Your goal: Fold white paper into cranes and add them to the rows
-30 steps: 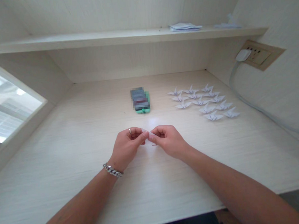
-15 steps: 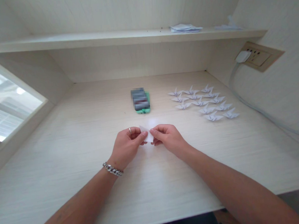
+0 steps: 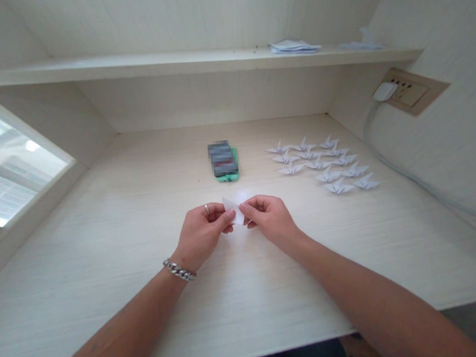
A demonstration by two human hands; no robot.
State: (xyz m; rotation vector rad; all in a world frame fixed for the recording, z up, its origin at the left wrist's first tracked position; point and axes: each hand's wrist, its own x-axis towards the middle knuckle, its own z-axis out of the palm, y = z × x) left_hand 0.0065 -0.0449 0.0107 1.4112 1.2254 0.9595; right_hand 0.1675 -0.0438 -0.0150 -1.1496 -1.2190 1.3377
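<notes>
A small piece of folded white paper (image 3: 235,211) is pinched between my two hands just above the pale wooden desk (image 3: 142,207). My left hand (image 3: 203,232), with a ring and a chain bracelet, grips its left side with closed fingers. Fingers of my right hand (image 3: 269,217) are closed on its right side. To the right, several folded white paper cranes (image 3: 322,164) lie in rows on the desk.
A green-cased phone (image 3: 224,162) lies beyond my hands. A shelf (image 3: 173,63) above holds a stack of white paper (image 3: 294,45). On the right wall, a white plug (image 3: 382,91) sits in a socket, its cable running down along the desk. A window is at the left.
The paper, held flat and narrow between my fingertips a second ago, now shows a raised flap. My hands have stayed in nearly the same place.
</notes>
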